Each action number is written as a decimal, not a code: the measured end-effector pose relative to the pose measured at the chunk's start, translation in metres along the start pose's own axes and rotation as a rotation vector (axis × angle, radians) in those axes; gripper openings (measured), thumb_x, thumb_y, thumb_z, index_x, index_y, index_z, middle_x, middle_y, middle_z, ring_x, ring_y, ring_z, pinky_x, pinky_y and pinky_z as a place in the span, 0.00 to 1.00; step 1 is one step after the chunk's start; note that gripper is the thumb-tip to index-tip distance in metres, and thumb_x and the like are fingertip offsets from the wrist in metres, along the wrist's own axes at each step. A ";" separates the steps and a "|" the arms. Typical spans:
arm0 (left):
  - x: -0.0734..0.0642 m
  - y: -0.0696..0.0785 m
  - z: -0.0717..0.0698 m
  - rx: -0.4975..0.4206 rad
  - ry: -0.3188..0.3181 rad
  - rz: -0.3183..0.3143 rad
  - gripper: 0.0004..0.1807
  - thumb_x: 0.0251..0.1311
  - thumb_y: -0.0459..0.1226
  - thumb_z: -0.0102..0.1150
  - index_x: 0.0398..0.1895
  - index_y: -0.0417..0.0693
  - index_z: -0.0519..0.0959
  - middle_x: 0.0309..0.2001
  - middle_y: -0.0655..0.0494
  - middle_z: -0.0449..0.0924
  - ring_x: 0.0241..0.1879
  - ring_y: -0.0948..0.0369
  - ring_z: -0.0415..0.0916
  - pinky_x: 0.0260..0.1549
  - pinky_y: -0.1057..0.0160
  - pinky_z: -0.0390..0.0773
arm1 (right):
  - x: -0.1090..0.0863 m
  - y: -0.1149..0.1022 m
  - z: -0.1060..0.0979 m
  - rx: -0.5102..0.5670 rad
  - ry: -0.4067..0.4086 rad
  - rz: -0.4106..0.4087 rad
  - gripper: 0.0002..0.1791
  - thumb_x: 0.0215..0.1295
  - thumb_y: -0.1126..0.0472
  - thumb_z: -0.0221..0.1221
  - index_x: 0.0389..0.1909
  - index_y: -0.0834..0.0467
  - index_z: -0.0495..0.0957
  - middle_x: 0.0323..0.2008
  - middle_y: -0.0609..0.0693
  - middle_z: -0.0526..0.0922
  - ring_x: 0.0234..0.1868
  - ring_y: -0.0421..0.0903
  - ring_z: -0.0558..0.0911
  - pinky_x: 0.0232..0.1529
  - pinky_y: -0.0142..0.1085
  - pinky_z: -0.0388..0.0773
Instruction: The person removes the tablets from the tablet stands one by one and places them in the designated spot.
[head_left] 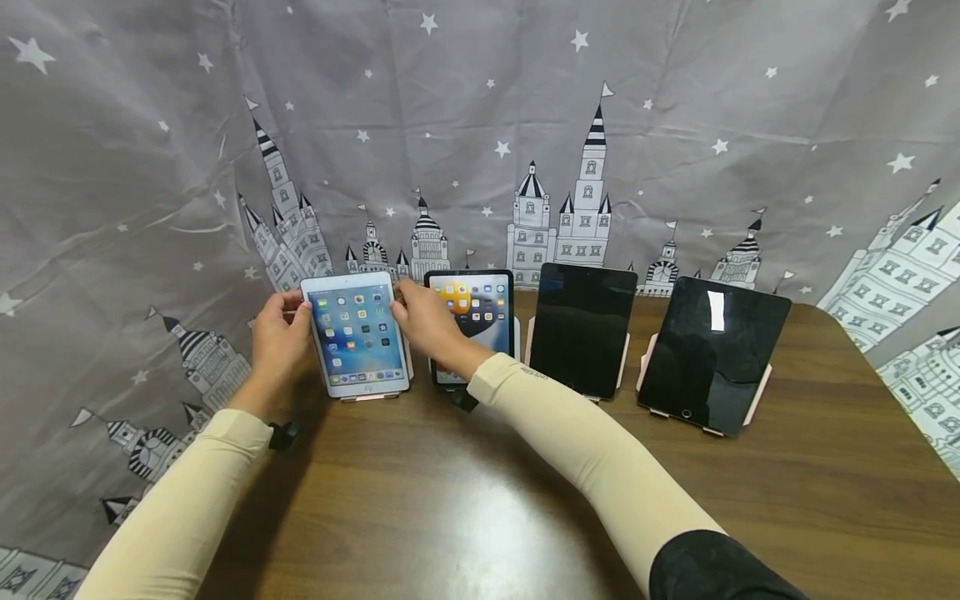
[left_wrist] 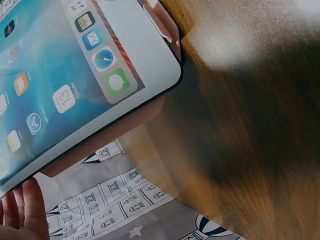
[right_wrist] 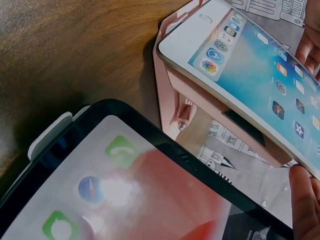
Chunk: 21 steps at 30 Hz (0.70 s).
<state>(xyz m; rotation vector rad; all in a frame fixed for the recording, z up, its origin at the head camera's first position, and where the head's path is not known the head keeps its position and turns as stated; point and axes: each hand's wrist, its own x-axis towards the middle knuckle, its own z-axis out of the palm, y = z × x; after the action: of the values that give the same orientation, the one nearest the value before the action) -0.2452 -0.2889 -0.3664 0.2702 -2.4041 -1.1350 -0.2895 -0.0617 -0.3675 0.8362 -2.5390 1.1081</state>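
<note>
A white tablet (head_left: 358, 337) with a lit screen of app icons leans in a pink stand (right_wrist: 172, 90) at the left of the row. My left hand (head_left: 281, 342) grips its left edge near the top, thumb at the front and fingers toward the back. On the opposite edge, my right hand (head_left: 429, 321) holds the upper right side with its thumb at the rim. The left wrist view shows the left fingertips (left_wrist: 32, 202) at the tablet's side; the right wrist view shows the right fingers (right_wrist: 302, 200) at its other edge.
Beside it stands a black-framed tablet (head_left: 487, 333) with a lit screen, partly behind my right hand. Two dark-screened tablets, one (head_left: 581, 333) and another (head_left: 708, 358), stand further right in stands. The wooden table (head_left: 420, 492) meets a grey castle-print curtain (head_left: 465, 100) behind.
</note>
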 end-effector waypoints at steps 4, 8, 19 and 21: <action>-0.003 0.000 -0.006 -0.017 -0.009 -0.005 0.18 0.75 0.39 0.47 0.58 0.35 0.72 0.51 0.40 0.77 0.45 0.54 0.73 0.37 0.70 0.72 | -0.001 -0.001 0.002 0.037 0.035 -0.024 0.07 0.76 0.59 0.53 0.46 0.59 0.75 0.33 0.48 0.81 0.27 0.41 0.76 0.28 0.30 0.72; -0.007 0.002 -0.011 -0.030 -0.020 -0.006 0.17 0.74 0.39 0.48 0.56 0.34 0.72 0.50 0.39 0.77 0.43 0.57 0.72 0.37 0.71 0.72 | -0.002 -0.002 0.003 0.048 0.069 -0.039 0.05 0.75 0.60 0.54 0.43 0.58 0.75 0.32 0.48 0.79 0.28 0.42 0.75 0.29 0.31 0.71; -0.010 0.008 -0.011 -0.092 -0.001 -0.002 0.16 0.73 0.38 0.51 0.53 0.32 0.72 0.46 0.41 0.76 0.37 0.67 0.71 0.34 0.78 0.73 | -0.005 0.001 0.007 0.134 0.134 -0.043 0.05 0.74 0.62 0.55 0.40 0.60 0.74 0.31 0.50 0.79 0.30 0.43 0.75 0.32 0.31 0.71; -0.012 0.009 -0.012 -0.099 0.008 0.012 0.15 0.73 0.37 0.51 0.53 0.31 0.72 0.45 0.42 0.76 0.36 0.69 0.70 0.34 0.78 0.72 | -0.006 0.000 0.008 0.150 0.141 -0.033 0.05 0.74 0.62 0.56 0.40 0.60 0.74 0.31 0.50 0.79 0.30 0.43 0.75 0.31 0.30 0.72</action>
<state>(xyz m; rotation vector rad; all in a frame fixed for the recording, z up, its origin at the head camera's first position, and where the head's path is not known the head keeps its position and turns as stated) -0.2288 -0.2872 -0.3563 0.2273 -2.3307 -1.2408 -0.2845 -0.0652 -0.3751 0.8016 -2.3427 1.3109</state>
